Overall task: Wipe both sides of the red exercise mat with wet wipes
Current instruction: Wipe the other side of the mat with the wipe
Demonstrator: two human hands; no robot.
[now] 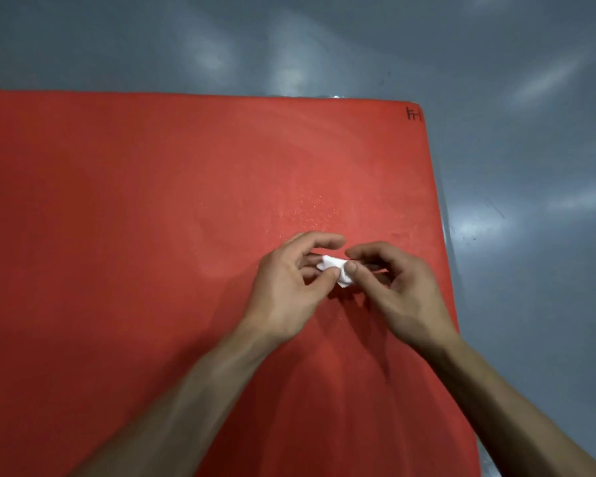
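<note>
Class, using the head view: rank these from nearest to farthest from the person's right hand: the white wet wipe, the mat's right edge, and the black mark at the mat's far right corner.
Measured from the right hand:
1. White wet wipe: pinched in its fingertips, shared with the left hand.
2. Right edge of the red mat: just right of the hand.
3. Black mark: up at the far right corner.

Head view: looks forward-down, close above red mat [152, 235].

Left grip [289, 284] and right grip [396, 284] meet fingertip to fingertip, both pinching, forearms converging.
</note>
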